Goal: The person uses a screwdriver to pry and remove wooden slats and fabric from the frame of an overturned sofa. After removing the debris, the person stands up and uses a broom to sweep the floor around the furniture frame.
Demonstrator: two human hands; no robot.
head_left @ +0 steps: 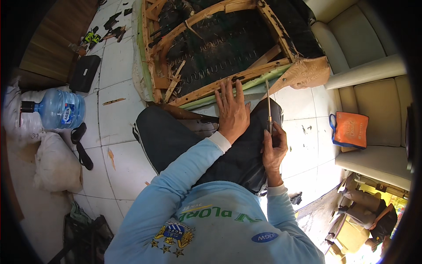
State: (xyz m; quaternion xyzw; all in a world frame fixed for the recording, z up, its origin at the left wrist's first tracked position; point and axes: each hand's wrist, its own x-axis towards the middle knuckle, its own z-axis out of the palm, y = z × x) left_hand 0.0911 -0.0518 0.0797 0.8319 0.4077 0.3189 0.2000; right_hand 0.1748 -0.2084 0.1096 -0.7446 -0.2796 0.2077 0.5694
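In front of my knees lies a wooden furniture frame (200, 93) with dark fabric and wavy metal springs (215, 68) inside it. My left hand (233, 110) rests with outstretched fingers at its near rail, fingertips touching the wood and the green foam edge (250, 83). Nothing is held in that hand. My right hand (274, 149) is closed around the handle of a screwdriver (269, 105), held above my right thigh with its long metal shaft pointing away from me. A flap of tan covering (303, 75) hangs off the frame's right corner.
To the left are a blue water jug (63, 109), a white sack (56, 163), a black case (85, 73) and a dark strap (81, 147). Wood splinters (111, 158) lie on the tiles. An orange bag (350, 130) leans by a beige sofa (378, 114). Another person (369, 211) sits at lower right.
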